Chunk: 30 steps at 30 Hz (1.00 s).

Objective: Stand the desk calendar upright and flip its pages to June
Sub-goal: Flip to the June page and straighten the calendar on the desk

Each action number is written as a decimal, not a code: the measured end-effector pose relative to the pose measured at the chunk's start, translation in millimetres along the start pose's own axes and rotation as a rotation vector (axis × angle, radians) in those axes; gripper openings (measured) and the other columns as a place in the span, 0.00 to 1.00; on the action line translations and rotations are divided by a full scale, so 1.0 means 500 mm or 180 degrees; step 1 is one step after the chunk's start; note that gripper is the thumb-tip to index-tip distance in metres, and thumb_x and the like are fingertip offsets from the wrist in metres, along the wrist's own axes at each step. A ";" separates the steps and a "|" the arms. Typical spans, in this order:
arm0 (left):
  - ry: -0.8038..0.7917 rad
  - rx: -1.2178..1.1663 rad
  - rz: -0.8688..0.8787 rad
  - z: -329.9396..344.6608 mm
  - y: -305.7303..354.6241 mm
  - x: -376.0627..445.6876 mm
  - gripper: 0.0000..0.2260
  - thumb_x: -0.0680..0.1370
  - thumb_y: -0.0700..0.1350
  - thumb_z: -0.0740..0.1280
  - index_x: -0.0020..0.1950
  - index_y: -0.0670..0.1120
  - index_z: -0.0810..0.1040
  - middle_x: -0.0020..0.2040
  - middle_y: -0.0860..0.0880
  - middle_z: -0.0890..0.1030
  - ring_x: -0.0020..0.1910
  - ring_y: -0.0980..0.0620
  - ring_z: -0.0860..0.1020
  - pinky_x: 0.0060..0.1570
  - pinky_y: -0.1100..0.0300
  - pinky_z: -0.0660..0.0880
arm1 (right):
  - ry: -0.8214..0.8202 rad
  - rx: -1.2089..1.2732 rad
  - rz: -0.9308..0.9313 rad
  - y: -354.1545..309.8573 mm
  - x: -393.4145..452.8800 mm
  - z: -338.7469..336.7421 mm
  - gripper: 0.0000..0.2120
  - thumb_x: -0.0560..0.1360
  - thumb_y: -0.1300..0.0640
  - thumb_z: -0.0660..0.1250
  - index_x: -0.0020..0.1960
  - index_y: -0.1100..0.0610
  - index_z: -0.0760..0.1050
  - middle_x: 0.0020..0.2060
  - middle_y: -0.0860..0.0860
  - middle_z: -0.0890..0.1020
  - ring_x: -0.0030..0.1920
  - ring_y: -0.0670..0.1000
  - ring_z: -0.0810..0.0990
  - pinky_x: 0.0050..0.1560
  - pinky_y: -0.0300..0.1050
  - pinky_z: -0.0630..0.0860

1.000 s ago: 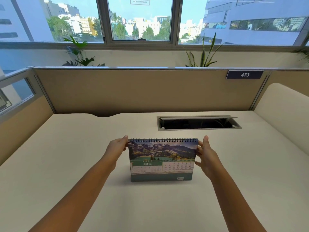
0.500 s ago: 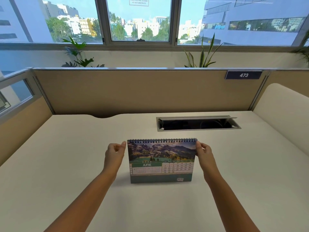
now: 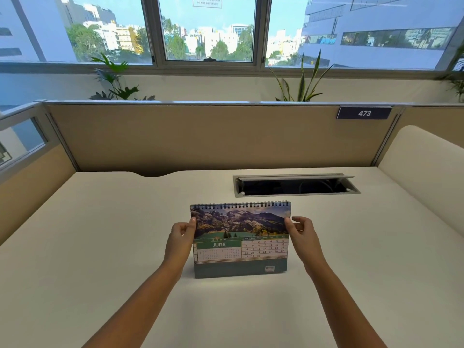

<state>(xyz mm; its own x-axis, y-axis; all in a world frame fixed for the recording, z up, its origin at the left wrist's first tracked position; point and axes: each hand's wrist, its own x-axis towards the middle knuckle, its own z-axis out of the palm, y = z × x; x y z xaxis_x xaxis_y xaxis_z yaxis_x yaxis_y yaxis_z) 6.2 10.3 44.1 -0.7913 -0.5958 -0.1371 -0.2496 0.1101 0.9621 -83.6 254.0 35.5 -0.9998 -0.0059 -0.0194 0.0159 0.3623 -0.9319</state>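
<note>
Desk calendar [image 3: 240,241]: stands upright on the counter [image 3: 100,247], just below the middle of the frame, spiral binding along its top edge, front page facing the camera.
Page shown: a mountain-and-lake photo above a green band reading JUNE, with a date grid at the right.
Left hand [image 3: 181,237]: at the calendar's left edge, grip closed on the desk calendar, thumb on the front of the page near the upper corner, fingers curled behind.
Right hand [image 3: 302,236]: at the calendar's right edge, grip closed on the desk calendar, thumb tip on the front of the page, fingers behind and partly spread.
Forearms: both reach in from the bottom of the frame, bare.
Cable hatch [image 3: 296,185]: open metal slot in the counter, above and to the right of the calendar, apart from it.
Partition [image 3: 188,136]: tan panel across the middle of the frame, carrying a dark plate [image 3: 364,113] marked 473 at upper right.
Plants [image 3: 300,81]: leafy pots behind the partition, below the window.
</note>
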 end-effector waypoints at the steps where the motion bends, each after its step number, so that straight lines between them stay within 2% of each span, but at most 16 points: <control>1: -0.0007 -0.0001 -0.0007 -0.001 -0.002 0.001 0.17 0.78 0.55 0.56 0.54 0.42 0.68 0.52 0.46 0.74 0.52 0.46 0.73 0.49 0.54 0.68 | -0.0021 0.0031 0.0016 0.000 0.001 0.000 0.20 0.76 0.47 0.59 0.62 0.58 0.65 0.49 0.50 0.75 0.40 0.44 0.75 0.32 0.32 0.70; 6: -0.0066 -0.0005 -0.0059 -0.008 -0.011 0.003 0.16 0.78 0.56 0.55 0.52 0.43 0.68 0.51 0.46 0.74 0.51 0.46 0.73 0.51 0.53 0.69 | -0.0167 0.0141 0.0112 0.005 0.004 0.004 0.16 0.76 0.45 0.57 0.57 0.55 0.65 0.48 0.51 0.77 0.39 0.43 0.76 0.32 0.33 0.71; 10: -0.0052 -0.0041 -0.0213 -0.006 -0.018 -0.001 0.18 0.77 0.58 0.53 0.53 0.44 0.68 0.51 0.45 0.75 0.54 0.45 0.73 0.56 0.51 0.69 | -0.0255 0.0192 0.0225 0.007 0.002 0.009 0.16 0.77 0.44 0.55 0.56 0.55 0.65 0.49 0.52 0.77 0.43 0.49 0.78 0.36 0.37 0.74; 14: -0.0351 -0.0232 -0.0491 -0.006 -0.021 -0.011 0.21 0.76 0.61 0.51 0.53 0.46 0.70 0.51 0.46 0.76 0.52 0.46 0.73 0.60 0.49 0.67 | -0.0419 0.0151 0.0251 0.010 -0.004 0.016 0.17 0.77 0.43 0.53 0.57 0.56 0.67 0.51 0.55 0.79 0.46 0.52 0.79 0.37 0.38 0.75; 19: -0.0436 -0.0420 -0.0461 -0.008 -0.023 -0.021 0.25 0.75 0.63 0.49 0.56 0.45 0.73 0.52 0.43 0.80 0.53 0.43 0.77 0.56 0.52 0.69 | -0.0291 0.0113 0.0243 0.011 -0.005 0.024 0.17 0.77 0.44 0.54 0.56 0.56 0.68 0.54 0.59 0.77 0.49 0.56 0.80 0.38 0.40 0.77; 21: -0.0402 -0.0388 -0.0360 -0.007 -0.023 -0.021 0.24 0.75 0.62 0.50 0.55 0.46 0.74 0.52 0.43 0.80 0.53 0.42 0.78 0.54 0.54 0.71 | -0.0316 0.0123 0.0252 0.011 -0.003 0.023 0.17 0.77 0.43 0.53 0.55 0.56 0.68 0.52 0.58 0.78 0.48 0.56 0.80 0.38 0.40 0.76; 24: -0.0378 -0.0410 -0.0258 -0.008 -0.025 -0.019 0.23 0.75 0.62 0.50 0.53 0.48 0.74 0.52 0.43 0.80 0.54 0.42 0.78 0.58 0.50 0.71 | -0.0418 0.0287 0.0332 0.001 0.001 0.020 0.19 0.76 0.40 0.50 0.53 0.54 0.69 0.48 0.53 0.79 0.46 0.52 0.79 0.38 0.40 0.75; 27: -0.0401 -0.0499 -0.0163 -0.011 -0.023 -0.016 0.22 0.74 0.64 0.50 0.52 0.51 0.74 0.52 0.44 0.81 0.53 0.43 0.78 0.55 0.53 0.71 | -0.0432 0.0453 0.0242 -0.017 0.010 0.020 0.21 0.76 0.39 0.49 0.51 0.55 0.70 0.45 0.53 0.79 0.45 0.50 0.80 0.38 0.39 0.76; 30: -0.0412 -0.0568 -0.0066 -0.021 -0.020 -0.006 0.24 0.73 0.64 0.50 0.55 0.49 0.74 0.52 0.44 0.81 0.53 0.43 0.78 0.54 0.54 0.71 | -0.0464 0.0488 0.0129 -0.033 0.017 0.027 0.20 0.77 0.40 0.50 0.51 0.55 0.70 0.43 0.52 0.79 0.43 0.49 0.80 0.35 0.35 0.75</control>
<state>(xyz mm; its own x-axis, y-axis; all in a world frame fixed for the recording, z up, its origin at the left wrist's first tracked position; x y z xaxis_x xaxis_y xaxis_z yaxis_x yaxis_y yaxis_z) 16.8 2.8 37.5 -0.8550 -0.4880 -0.1753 -0.1729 -0.0505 0.9836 -92.2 235.3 46.0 -0.9861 -0.1329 -0.0997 0.0689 0.2189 -0.9733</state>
